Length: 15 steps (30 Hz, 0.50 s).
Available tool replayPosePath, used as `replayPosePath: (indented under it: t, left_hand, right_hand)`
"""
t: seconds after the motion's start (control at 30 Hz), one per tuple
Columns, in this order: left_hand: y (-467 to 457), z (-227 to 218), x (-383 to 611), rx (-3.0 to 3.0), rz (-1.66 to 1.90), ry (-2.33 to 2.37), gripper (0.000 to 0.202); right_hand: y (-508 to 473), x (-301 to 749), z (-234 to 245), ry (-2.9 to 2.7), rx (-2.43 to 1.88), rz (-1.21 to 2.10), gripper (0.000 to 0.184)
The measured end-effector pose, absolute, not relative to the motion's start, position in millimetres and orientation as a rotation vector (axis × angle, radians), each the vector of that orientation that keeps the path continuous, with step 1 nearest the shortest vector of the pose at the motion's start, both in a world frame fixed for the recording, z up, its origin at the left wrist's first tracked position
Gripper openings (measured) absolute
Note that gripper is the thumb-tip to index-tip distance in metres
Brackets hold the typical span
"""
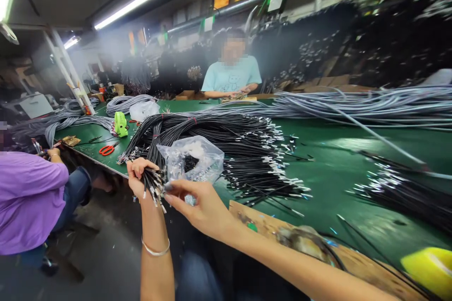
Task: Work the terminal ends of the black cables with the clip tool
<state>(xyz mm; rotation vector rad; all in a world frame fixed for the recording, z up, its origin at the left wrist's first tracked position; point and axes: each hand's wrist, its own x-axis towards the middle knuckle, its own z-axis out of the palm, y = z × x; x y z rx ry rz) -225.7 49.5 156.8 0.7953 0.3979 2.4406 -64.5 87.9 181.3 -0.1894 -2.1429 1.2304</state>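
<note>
My left hand (137, 174) is closed around a bunch of black cables (154, 183), whose pale ends fan out toward me. At those ends, my right hand (197, 204) has its thumb and fingers pinched together; whatever lies between the fingertips is too small to make out. A small bluish clear piece (190, 199) shows under the right palm. Just behind both hands sits an open clear plastic bag (208, 157) with small pale parts in it. Beyond the bag, a big pile of black cables (212, 131) with silvery ends lies on the green table (328, 169).
Grey cables (353, 106) run along the table's far side. More black cables (399, 193) lie at right. Along the near edge are a wooden board (243, 211) and a yellow object (429, 268). Orange-handled scissors (108, 149) lie left. Co-workers sit opposite (231, 75) and left (31, 197).
</note>
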Motion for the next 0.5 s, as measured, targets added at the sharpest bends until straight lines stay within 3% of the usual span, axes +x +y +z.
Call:
replayPosePath:
  t: [0.17,0.3,0.5]
  left_hand:
    - [62,160,-186,0.752,2.467,0.148,0.04]
    - [63,160,-162,0.706,2.435,0.059,0.04]
    - [58,151,-142,0.635,2.418,0.061,0.04]
  right_hand:
    - [85,-55,175,-1.853,-0.381,1.605,0.012]
    - [86,-37,169,-1.858,-0.467,1.453,0.008]
    - [86,-15,150,-1.91,-0.504,1.123,0.03]
